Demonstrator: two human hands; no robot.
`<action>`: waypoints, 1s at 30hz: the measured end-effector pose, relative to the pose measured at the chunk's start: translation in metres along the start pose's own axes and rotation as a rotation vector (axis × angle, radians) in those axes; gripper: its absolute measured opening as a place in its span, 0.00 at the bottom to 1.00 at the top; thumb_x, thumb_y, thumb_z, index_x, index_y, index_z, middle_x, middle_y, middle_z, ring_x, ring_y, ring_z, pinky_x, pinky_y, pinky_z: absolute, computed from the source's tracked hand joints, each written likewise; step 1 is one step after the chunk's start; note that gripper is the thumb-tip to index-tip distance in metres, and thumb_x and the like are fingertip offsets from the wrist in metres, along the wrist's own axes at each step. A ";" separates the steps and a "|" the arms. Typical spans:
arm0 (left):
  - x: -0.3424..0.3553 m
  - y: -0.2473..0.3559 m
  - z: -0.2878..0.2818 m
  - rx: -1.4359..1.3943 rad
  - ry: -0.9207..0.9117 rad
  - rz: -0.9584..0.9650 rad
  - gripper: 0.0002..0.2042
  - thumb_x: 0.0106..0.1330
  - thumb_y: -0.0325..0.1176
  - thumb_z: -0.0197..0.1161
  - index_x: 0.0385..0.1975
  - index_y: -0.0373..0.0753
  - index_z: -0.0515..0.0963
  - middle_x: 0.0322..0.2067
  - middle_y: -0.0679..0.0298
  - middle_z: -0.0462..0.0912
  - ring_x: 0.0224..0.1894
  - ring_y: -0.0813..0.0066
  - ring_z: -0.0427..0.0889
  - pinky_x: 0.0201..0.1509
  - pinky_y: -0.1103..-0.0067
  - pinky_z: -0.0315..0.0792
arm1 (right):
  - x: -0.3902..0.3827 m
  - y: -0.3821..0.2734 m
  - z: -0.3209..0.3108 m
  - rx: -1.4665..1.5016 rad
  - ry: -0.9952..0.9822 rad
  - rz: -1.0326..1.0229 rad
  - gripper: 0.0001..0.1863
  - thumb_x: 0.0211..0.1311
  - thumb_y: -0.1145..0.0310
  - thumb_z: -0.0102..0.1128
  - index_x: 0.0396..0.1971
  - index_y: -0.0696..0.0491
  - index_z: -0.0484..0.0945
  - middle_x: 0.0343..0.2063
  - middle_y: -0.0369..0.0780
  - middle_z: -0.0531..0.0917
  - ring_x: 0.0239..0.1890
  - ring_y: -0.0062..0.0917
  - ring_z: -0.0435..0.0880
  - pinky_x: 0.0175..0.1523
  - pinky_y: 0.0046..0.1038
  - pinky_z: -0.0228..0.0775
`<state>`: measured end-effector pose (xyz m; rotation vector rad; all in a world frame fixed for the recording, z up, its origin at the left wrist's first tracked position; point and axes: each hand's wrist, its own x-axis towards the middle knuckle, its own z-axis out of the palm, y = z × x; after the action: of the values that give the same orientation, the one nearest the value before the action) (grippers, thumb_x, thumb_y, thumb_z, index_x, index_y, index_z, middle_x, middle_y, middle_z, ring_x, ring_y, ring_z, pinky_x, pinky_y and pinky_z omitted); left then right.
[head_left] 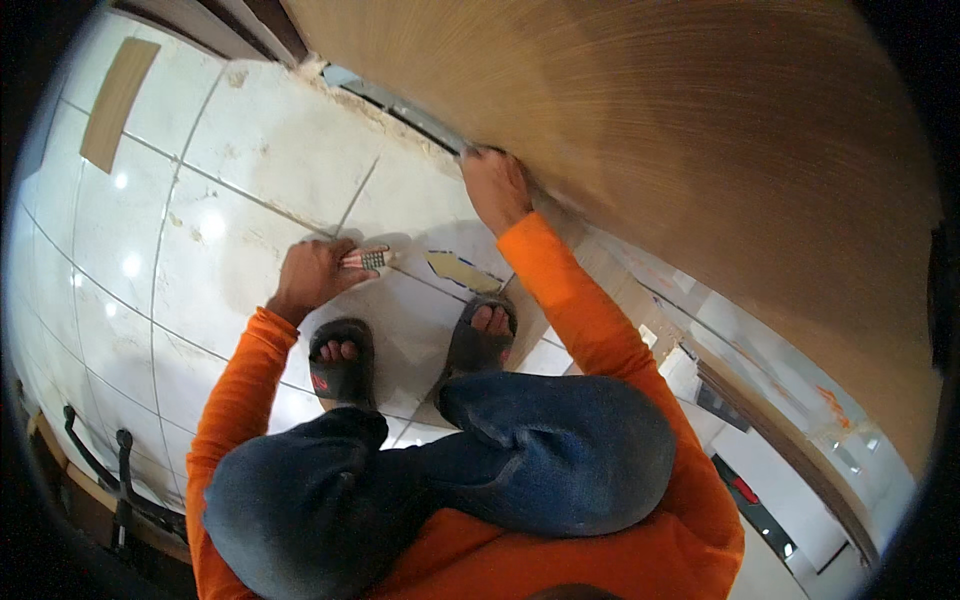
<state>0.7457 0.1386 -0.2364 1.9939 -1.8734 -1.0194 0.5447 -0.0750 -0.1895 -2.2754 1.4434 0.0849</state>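
My left hand (315, 275) is closed around a small item (365, 259) with reddish stripes, a dark checked patch and a pale tip. It is held low over the white floor tiles, in front of my left sandal. I cannot tell its exact kind. My right hand (497, 188) reaches forward to the bottom edge of a large brown wood-grain panel (640, 110). Its fingers are curled at that edge, and whatever they pinch is hidden. A narrow gap with a grey strip (405, 112) runs along the panel's foot, left of this hand.
A flat tan piece (463, 271) with a dark dashed edge lies in front of my right sandal (482, 335). A wood-coloured strip (120, 103) rests on the tiles at far left. Black curved metal legs (122, 480) stand at lower left. Debris (682, 370) lies right of my right arm.
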 end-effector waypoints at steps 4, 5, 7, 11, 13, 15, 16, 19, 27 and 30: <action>-0.003 0.006 0.004 -0.021 0.052 -0.013 0.27 0.56 0.62 0.67 0.40 0.42 0.82 0.25 0.57 0.85 0.28 0.57 0.85 0.32 0.67 0.78 | -0.010 0.057 0.018 0.213 0.155 -0.212 0.12 0.66 0.65 0.58 0.39 0.57 0.84 0.29 0.47 0.86 0.31 0.42 0.85 0.42 0.35 0.77; -0.008 0.007 0.005 -0.020 0.057 -0.033 0.27 0.56 0.62 0.67 0.40 0.42 0.82 0.25 0.57 0.85 0.28 0.57 0.85 0.32 0.67 0.78 | -0.017 0.058 0.018 0.380 0.125 -0.120 0.12 0.65 0.65 0.59 0.38 0.58 0.84 0.28 0.46 0.86 0.30 0.41 0.85 0.43 0.34 0.76; -0.019 0.010 0.006 -0.035 0.063 -0.083 0.26 0.57 0.61 0.67 0.41 0.42 0.82 0.25 0.57 0.85 0.28 0.58 0.85 0.32 0.67 0.77 | -0.028 0.059 0.018 0.353 0.194 -0.142 0.09 0.64 0.68 0.61 0.37 0.58 0.84 0.29 0.44 0.86 0.31 0.39 0.85 0.44 0.33 0.75; -0.016 0.017 0.013 0.014 0.119 -0.095 0.26 0.57 0.60 0.67 0.41 0.42 0.83 0.26 0.58 0.85 0.28 0.58 0.85 0.31 0.67 0.77 | -0.036 0.072 0.023 0.250 0.408 -0.302 0.07 0.63 0.70 0.62 0.36 0.56 0.84 0.33 0.44 0.85 0.35 0.38 0.84 0.43 0.33 0.75; -0.016 0.009 0.014 0.017 0.114 -0.082 0.27 0.57 0.61 0.67 0.41 0.42 0.82 0.26 0.58 0.85 0.27 0.58 0.85 0.31 0.67 0.77 | -0.043 0.071 0.026 0.299 0.457 -0.315 0.08 0.62 0.69 0.62 0.38 0.56 0.82 0.37 0.46 0.83 0.36 0.39 0.83 0.41 0.33 0.75; -0.016 0.009 0.011 0.015 0.084 -0.088 0.27 0.57 0.61 0.67 0.41 0.41 0.83 0.25 0.58 0.85 0.27 0.57 0.85 0.31 0.68 0.77 | -0.043 0.059 0.022 0.340 0.365 -0.323 0.08 0.60 0.71 0.63 0.39 0.56 0.81 0.38 0.45 0.82 0.35 0.38 0.83 0.40 0.33 0.76; -0.016 0.009 0.009 0.015 0.067 -0.091 0.27 0.57 0.61 0.67 0.41 0.41 0.83 0.25 0.58 0.85 0.27 0.57 0.85 0.31 0.68 0.77 | -0.042 0.053 0.021 0.362 0.318 -0.326 0.09 0.59 0.72 0.64 0.39 0.56 0.80 0.39 0.44 0.82 0.35 0.38 0.83 0.39 0.33 0.76; -0.009 0.012 0.008 0.002 0.034 -0.106 0.26 0.55 0.56 0.71 0.44 0.41 0.83 0.27 0.57 0.86 0.29 0.56 0.85 0.33 0.66 0.78 | -0.034 0.052 0.025 0.411 0.225 -0.299 0.11 0.58 0.72 0.65 0.41 0.55 0.80 0.42 0.43 0.82 0.38 0.37 0.84 0.42 0.33 0.78; -0.010 0.010 0.011 -0.046 0.061 -0.118 0.26 0.55 0.55 0.71 0.44 0.41 0.82 0.28 0.56 0.86 0.30 0.56 0.85 0.34 0.65 0.78 | -0.018 0.052 0.028 0.242 0.465 -0.418 0.09 0.60 0.72 0.66 0.41 0.54 0.84 0.33 0.42 0.87 0.36 0.35 0.87 0.45 0.30 0.78; -0.011 0.011 0.009 -0.049 0.056 -0.127 0.25 0.54 0.55 0.71 0.43 0.41 0.82 0.28 0.57 0.86 0.29 0.56 0.85 0.33 0.65 0.78 | -0.041 0.049 0.030 0.645 0.464 -0.074 0.10 0.64 0.72 0.64 0.43 0.56 0.85 0.38 0.42 0.88 0.37 0.25 0.87 0.46 0.25 0.76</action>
<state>0.7327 0.1497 -0.2329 2.1127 -1.6958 -1.0208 0.4894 -0.0461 -0.2215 -1.8560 1.3267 -0.8561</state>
